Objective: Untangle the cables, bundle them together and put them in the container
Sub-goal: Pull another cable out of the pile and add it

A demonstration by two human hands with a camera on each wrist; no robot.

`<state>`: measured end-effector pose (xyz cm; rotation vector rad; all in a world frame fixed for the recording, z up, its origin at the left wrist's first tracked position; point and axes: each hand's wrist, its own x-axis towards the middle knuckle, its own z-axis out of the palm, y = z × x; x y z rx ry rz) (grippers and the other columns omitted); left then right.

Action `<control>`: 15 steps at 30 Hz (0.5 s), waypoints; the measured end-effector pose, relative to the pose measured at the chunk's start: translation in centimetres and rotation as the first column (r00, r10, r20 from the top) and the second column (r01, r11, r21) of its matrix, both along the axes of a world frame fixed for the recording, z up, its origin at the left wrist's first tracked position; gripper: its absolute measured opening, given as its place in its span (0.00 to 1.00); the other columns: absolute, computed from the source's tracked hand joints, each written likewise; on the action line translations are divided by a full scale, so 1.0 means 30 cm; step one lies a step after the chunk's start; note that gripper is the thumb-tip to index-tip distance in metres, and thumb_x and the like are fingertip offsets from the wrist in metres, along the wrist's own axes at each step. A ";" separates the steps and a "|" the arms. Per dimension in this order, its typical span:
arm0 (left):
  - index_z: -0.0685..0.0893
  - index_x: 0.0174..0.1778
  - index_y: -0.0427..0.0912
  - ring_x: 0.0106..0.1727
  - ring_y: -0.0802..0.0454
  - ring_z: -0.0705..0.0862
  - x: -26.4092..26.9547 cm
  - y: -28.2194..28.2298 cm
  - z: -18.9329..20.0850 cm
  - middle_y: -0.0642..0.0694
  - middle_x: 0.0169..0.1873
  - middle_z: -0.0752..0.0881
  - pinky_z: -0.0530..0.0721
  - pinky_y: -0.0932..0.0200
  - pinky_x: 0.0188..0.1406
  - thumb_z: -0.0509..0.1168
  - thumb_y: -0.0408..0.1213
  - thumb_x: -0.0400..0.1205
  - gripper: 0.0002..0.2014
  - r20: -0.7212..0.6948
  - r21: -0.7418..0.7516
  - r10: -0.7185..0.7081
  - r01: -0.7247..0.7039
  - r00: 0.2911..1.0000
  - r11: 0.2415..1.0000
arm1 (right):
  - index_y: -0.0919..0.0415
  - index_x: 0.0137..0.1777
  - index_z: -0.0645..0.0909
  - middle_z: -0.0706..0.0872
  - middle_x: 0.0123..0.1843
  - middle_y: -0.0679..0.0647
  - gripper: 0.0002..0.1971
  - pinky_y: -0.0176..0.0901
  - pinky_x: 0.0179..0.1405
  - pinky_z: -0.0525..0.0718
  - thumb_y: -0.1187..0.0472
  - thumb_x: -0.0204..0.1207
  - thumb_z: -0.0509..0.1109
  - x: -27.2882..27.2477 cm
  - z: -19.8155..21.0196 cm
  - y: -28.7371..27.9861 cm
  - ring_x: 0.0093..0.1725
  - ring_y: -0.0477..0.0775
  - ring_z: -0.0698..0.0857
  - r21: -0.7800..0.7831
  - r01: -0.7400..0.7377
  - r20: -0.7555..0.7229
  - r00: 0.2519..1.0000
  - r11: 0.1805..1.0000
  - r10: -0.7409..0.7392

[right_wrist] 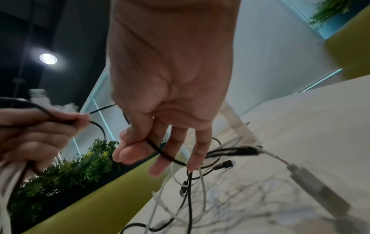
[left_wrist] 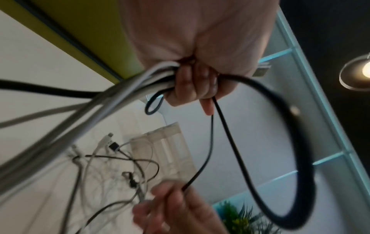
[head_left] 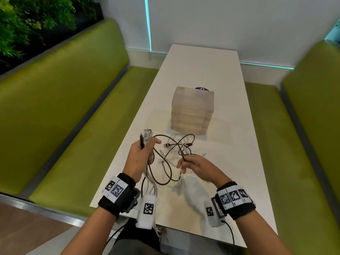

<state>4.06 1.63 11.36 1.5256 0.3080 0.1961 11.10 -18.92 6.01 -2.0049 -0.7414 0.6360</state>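
Note:
My left hand (head_left: 142, 153) is raised above the table and grips a bunch of white cables (left_wrist: 128, 85) together with a black cable (left_wrist: 290, 120); plug ends stick up above the fist (head_left: 146, 135). The white cables hang down past my left wrist over the table's near edge. My right hand (head_left: 191, 163) pinches the same black cable (right_wrist: 160, 152) between thumb and forefinger, its other fingers loosely spread. A tangle of black and white cables (head_left: 177, 148) lies on the white table (head_left: 230, 162) between the hands. The translucent plastic container (head_left: 192, 110) stands just behind the tangle.
Green upholstered benches (head_left: 64, 111) run along both sides of the narrow table. A white wall with lit strips closes the far end. Plants (head_left: 27, 21) stand behind the left bench. A small purple object (head_left: 201, 88) shows behind the container.

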 end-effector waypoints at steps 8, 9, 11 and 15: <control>0.81 0.40 0.39 0.20 0.61 0.71 0.049 -0.145 -0.063 0.52 0.24 0.78 0.68 0.68 0.21 0.68 0.40 0.81 0.09 -0.143 0.143 -0.248 0.268 0.958 0.953 | 0.41 0.33 0.77 0.76 0.27 0.46 0.22 0.38 0.37 0.73 0.63 0.85 0.57 0.003 0.017 0.058 0.29 0.45 0.74 0.019 0.075 0.110 0.991 0.997 -0.077; 0.83 0.42 0.38 0.21 0.64 0.73 0.052 -0.153 -0.058 0.56 0.23 0.80 0.69 0.70 0.23 0.68 0.38 0.81 0.07 -0.115 0.135 -0.268 0.282 0.957 0.950 | 0.42 0.30 0.74 0.76 0.27 0.47 0.23 0.35 0.35 0.72 0.65 0.85 0.56 0.003 0.024 0.057 0.29 0.44 0.74 -0.017 0.099 0.125 0.988 0.995 -0.096; 0.84 0.44 0.40 0.24 0.66 0.78 0.055 -0.167 -0.053 0.59 0.21 0.83 0.72 0.72 0.28 0.68 0.34 0.81 0.02 -0.075 0.162 -0.308 0.317 0.948 0.935 | 0.48 0.26 0.71 0.76 0.27 0.47 0.24 0.32 0.33 0.70 0.69 0.82 0.56 0.002 0.030 0.051 0.28 0.41 0.74 -0.042 0.145 0.131 0.982 0.988 -0.139; 0.79 0.34 0.44 0.21 0.62 0.76 0.052 -0.167 -0.045 0.56 0.17 0.78 0.71 0.68 0.26 0.66 0.34 0.82 0.10 -0.038 0.160 -0.275 0.278 0.961 0.947 | 0.49 0.35 0.80 0.83 0.31 0.43 0.15 0.25 0.37 0.77 0.61 0.83 0.62 -0.002 0.010 0.044 0.33 0.34 0.81 -0.106 0.124 0.124 0.986 0.987 -0.110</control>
